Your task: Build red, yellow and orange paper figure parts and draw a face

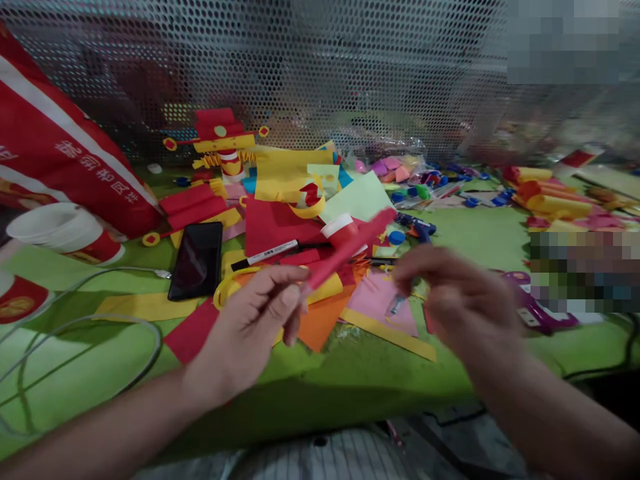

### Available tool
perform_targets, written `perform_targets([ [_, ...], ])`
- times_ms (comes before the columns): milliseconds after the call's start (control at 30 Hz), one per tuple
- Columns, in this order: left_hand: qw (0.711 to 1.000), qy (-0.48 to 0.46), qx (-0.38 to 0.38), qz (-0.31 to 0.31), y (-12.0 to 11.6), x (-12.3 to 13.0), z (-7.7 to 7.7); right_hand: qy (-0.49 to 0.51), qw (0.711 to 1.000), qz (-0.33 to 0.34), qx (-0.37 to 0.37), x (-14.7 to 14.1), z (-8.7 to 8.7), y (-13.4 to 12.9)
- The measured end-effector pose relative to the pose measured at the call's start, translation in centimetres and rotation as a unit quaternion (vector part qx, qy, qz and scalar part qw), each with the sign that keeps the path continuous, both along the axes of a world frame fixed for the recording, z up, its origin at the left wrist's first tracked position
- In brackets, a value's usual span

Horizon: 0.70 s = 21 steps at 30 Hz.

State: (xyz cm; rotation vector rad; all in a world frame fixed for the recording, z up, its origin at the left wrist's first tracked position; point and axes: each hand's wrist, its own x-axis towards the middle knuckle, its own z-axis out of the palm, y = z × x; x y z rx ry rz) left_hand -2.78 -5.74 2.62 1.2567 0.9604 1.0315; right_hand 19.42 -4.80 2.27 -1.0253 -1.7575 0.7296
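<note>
My left hand (250, 327) pinches one end of a red paper strip (353, 247), which slants up and right over the piled craft paper. To the right, my right hand (450, 293) has its fingers curled together and is blurred. A small, pale, shiny tip (396, 305) shows just below its fingertips; whether the hand holds it I cannot tell. Beneath the hands lie a pink sheet (370, 297), an orange sheet (320, 327) and a yellow strip (393, 333). Behind the red strip sits a red-and-white paper cup (341, 229), partly hidden.
A phone (196, 260) with a cable lies left, near stacked paper cups (65, 230) and a large red bag (65, 127). A marker (265, 255) rests on red paper. A paper-hat figure (225, 143) stands behind. A blue glue gun (417, 227) and purple object (530, 307) lie right.
</note>
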Motion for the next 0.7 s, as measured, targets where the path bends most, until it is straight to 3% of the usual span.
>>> perform_targets([
  [133, 0.989, 0.035, -0.088, -0.11, -1.4, 1.5, -1.9, 0.154, 0.96, 0.165, -0.168, -2.6, -3.1, -1.1],
  [200, 0.984, 0.055, -0.098, -0.141, -1.7, 1.9, -2.8, 0.175, 0.949, 0.195, -0.177, -3.2, -4.1, -1.2],
  [333, 0.961, 0.22, -0.002, -0.17, -1.3, 1.7, -3.5, 0.193, 0.951, 0.158, -0.182, -3.2, -4.8, -1.2],
  [467, 0.882, 0.411, 0.101, -0.206, -0.4, 1.5, -3.4, 0.222, 0.931, 0.141, -0.255, -3.0, -5.4, -0.8],
  [567, 0.858, 0.446, 0.161, -0.197, 0.0, 1.5, -3.4, 0.249, 0.911, 0.148, -0.292, -3.2, -5.9, -0.5],
  [700, 0.848, 0.442, 0.234, -0.177, 0.1, 1.6, -4.1, 0.241, 0.912, 0.157, -0.294, -3.7, -5.9, -0.5],
])
